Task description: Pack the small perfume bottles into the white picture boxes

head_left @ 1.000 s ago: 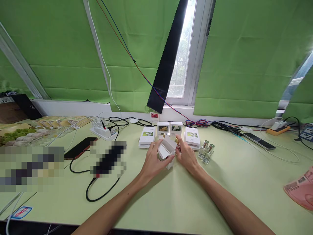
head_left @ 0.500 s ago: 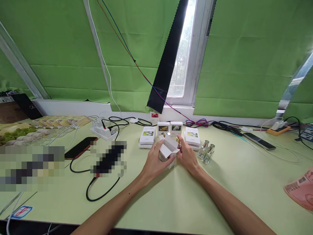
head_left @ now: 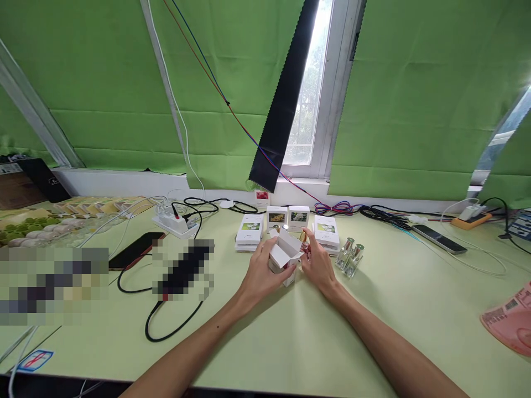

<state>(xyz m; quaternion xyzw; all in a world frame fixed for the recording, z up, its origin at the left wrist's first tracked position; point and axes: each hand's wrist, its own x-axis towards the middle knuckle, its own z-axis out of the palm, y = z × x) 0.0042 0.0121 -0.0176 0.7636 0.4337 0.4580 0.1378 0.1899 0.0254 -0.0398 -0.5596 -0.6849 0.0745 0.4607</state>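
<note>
My left hand [head_left: 265, 271] is closed around a small white carton [head_left: 285, 251], whose top flaps stand open toward me. Just to its right, the fingers of my right hand [head_left: 318, 265] grip a small glass bottle [head_left: 306, 249] with a gold-coloured top and a reddish tint, partly hidden by the fingers. Two clear glass bottles with silvery caps [head_left: 353, 261] stand close together right of my right hand. Behind my hands are two upright white boxes with flower pictures [head_left: 298, 217], between a left stack of flat white cartons [head_left: 249, 229] and a right stack [head_left: 326, 231].
On the left lie a dark phone [head_left: 136, 249], a white power strip [head_left: 174, 224], looping black cables and egg trays [head_left: 33, 229]. Another phone [head_left: 438, 239] and an orange socket block [head_left: 470, 220] are at the right. A pink packet [head_left: 508, 320] sits at the right edge.
Almost nothing differs. My right hand and the small bottle have shifted very slightly beside the open carton; my left hand keeps its hold.
</note>
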